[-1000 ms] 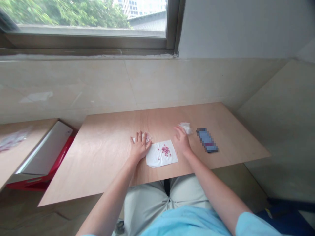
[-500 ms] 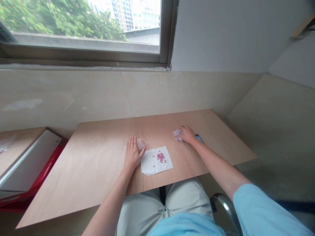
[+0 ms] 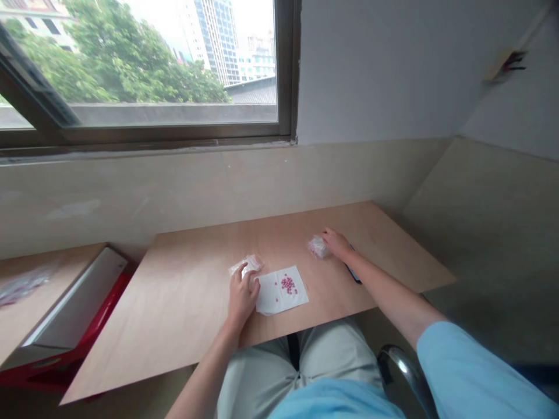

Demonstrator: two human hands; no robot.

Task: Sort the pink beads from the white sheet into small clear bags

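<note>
A white paper napkin [image 3: 282, 290] lies on a plywood board [image 3: 183, 285], with a cluster of small pink beads or pills [image 3: 287, 284] on it. My left hand [image 3: 242, 297] rests just left of the napkin, its fingertips at the lower edge of a small clear plastic bag [image 3: 246, 265]. My right hand [image 3: 336, 243] is at the far right, fingers closed on a crumpled clear plastic bag [image 3: 318, 247]. A blue phone [image 3: 353, 272] lies mostly hidden behind my right forearm [image 3: 384, 285].
To the left stands a lower wooden surface [image 3: 43, 267] with a plastic bag [image 3: 24, 285] on it, next to a white box in a red crate [image 3: 74, 302]. A chrome chair arm [image 3: 404, 381] rises at lower right. My knees sit below the board's near edge.
My right hand has moved right with the crumpled bag, now covering most of the phone. My left hand has drawn back toward me, and the view has tilted upward.
</note>
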